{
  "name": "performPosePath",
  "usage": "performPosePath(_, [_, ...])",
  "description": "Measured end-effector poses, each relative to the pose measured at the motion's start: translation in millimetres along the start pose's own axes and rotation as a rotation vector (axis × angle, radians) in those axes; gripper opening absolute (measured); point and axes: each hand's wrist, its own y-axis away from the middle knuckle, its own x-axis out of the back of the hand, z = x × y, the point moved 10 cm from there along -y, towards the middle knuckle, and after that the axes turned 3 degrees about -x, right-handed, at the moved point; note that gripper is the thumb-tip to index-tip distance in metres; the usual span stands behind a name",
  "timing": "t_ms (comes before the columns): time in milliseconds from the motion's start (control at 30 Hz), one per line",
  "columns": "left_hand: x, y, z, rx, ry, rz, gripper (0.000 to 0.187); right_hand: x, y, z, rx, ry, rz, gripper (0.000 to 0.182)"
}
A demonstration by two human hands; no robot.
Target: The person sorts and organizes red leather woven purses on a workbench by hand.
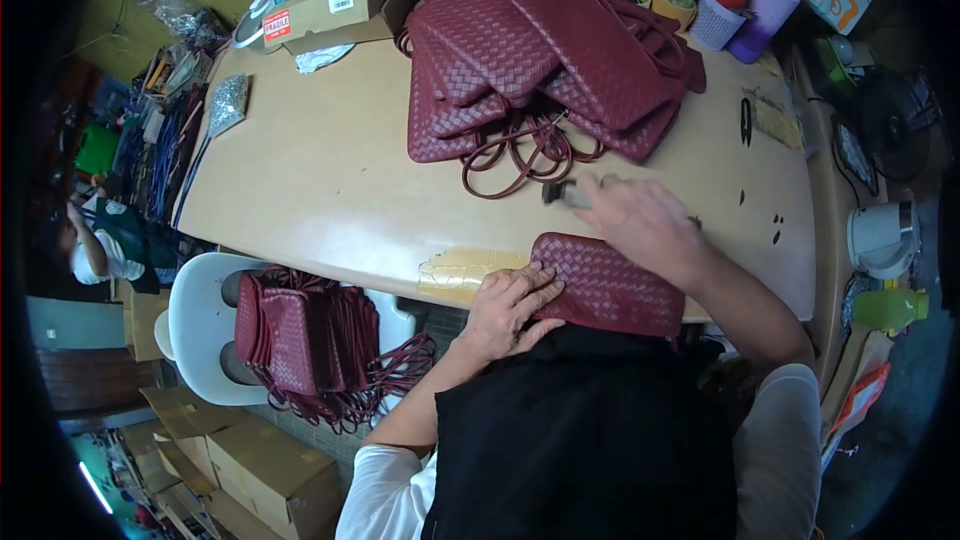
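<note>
A burgundy woven leather bag [610,285] lies at the table's near edge, against the black apron. My left hand [510,310] grips its left end, fingers stretched over the top and thumb by the lower edge. Above the bag's upper right part, my right hand [640,220] is closed and smeared by motion. It holds a small tool with a dark metallic head [560,193] that looks like a hammer; its handle is mostly hidden by the fingers. Beyond it, more burgundy woven bags [540,50] are piled up, with thin cords [525,155] looping out in front.
To the left, a white chair [205,325] bears a stack of similar bags [300,335]. A cardboard box [340,10], jars, cups and a purple tumbler [768,10] line the table's back. A bag of small silvery pieces [228,103] lies far left. Another person [105,245] is farther left.
</note>
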Motion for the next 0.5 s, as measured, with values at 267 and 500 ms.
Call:
performPosePath(267, [-0.2,-5.0,4.0,-0.013,-0.062,-0.013,0.050,-3.0,6.7,10.2,0.013,0.003,0.078,0.035])
performPosePath(500, [5.2,-15.7,12.4,0.131,-0.048,-0.196,0.051,-4.5,41.6,37.2,-0.228,-0.125,-0.051,0.035])
